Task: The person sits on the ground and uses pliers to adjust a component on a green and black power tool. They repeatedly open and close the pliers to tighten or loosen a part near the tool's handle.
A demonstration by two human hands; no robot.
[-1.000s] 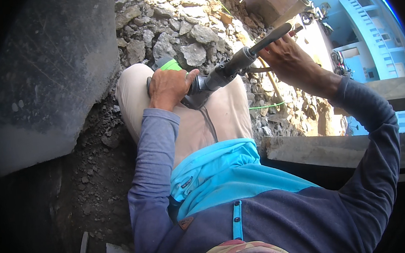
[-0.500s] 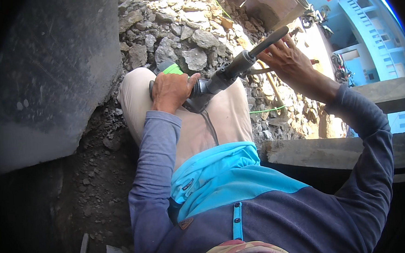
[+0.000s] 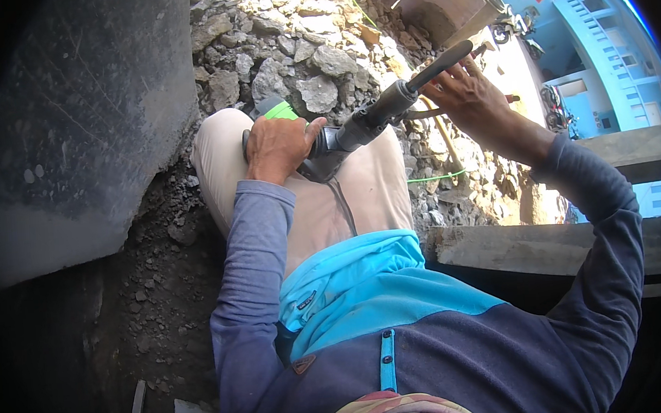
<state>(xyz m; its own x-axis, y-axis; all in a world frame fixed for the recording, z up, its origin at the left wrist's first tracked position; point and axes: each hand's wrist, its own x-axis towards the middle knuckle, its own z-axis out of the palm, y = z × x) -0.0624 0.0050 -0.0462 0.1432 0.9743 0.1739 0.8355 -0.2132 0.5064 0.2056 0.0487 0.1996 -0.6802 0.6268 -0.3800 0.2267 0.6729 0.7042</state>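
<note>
A dark demolition hammer [image 3: 356, 128] with a long chisel bit [image 3: 445, 65] lies slantwise across my lap, the bit pointing up to the right. My left hand [image 3: 280, 145] is wrapped round its rear part, thumb lying toward the body. A grey and bright green end [image 3: 275, 108] of the tool shows just beyond the knuckles. My right hand [image 3: 477, 103] is at the chisel bit, its fingers bent behind the shaft and partly hidden by it. A thin dark side handle or rod [image 3: 423, 115] runs from the collar toward that hand. A dark cord [image 3: 343, 206] hangs down between my legs.
Broken rubble [image 3: 315, 71] covers the ground ahead. A large grey slab [image 3: 99, 130] rises at the left, with dark loose soil [image 3: 155, 308] below it. Concrete beams [image 3: 530, 249] lie at the right. A green line [image 3: 436, 178] crosses the stones. Motorcycles [image 3: 555, 106] stand near a blue building [image 3: 601, 54].
</note>
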